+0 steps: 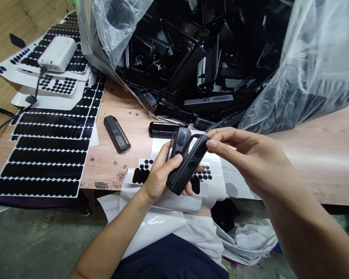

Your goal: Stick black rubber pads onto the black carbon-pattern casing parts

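Observation:
My left hand [159, 174] is closed around two black carbon-pattern plastic casings [186, 162], held side by side over the table's front edge. My right hand [244, 155] comes in from the right with its fingers pinched together at the top end of the right-hand casing; whether a small sticker is in the pinch I cannot make out. Beneath the hands lies a white sticker sheet [215, 174] with black oval and round pads.
A clear plastic bag [308, 69] full of black casings [197, 69] fills the back of the wooden table [322, 162]. Two single casings [116, 133] [163, 129] lie on the table. Large sheets of black stickers [46, 155] and a white power bank [57, 54] sit at left.

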### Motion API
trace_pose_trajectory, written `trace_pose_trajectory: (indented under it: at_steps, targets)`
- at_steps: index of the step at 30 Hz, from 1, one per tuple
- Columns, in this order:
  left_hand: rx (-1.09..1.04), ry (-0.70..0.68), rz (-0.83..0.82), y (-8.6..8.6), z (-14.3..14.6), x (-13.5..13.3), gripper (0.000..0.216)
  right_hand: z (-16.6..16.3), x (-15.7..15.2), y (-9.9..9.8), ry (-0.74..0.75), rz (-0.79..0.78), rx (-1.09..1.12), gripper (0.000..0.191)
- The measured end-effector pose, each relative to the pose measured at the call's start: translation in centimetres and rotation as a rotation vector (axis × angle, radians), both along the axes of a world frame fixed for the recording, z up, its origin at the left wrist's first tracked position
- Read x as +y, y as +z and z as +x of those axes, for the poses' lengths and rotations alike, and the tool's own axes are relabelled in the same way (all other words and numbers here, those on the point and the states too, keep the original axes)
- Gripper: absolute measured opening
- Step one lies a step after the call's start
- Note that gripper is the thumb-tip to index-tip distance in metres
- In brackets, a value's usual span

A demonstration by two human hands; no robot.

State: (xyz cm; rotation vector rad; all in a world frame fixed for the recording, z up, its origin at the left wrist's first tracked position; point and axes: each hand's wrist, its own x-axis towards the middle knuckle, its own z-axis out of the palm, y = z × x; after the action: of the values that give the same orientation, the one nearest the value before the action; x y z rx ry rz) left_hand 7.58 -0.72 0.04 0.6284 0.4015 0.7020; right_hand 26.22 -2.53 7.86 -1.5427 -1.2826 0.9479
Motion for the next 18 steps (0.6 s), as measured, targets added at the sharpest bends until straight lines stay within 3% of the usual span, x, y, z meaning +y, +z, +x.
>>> trace_pose_trajectory:
  at_steps: [10, 13, 15, 18]
  targets:
    - [-0.010, -0.007, 0.012, 0.0, 0.1, 0.0, 0.059, 0.0, -0.5, 0.0, 0.010, 0.104, -0.239, 0.019]
    - [-0.004, 0.008, 0.032, 0.0, 0.2, 0.0, 0.060, -0.3, -0.9, 0.1, -0.026, 0.221, -0.438, 0.014]
    - [0.002, 0.033, 0.061, 0.1, 0.3, -0.1, 0.062, -0.3, -1.1, 0.4, -0.083, 0.322, -0.593, 0.016]
    - [0.033, 0.064, 0.082, 0.4, 0.4, -0.3, 0.069, -0.1, -0.3, 0.5, -0.019, 0.332, -0.632, 0.025]
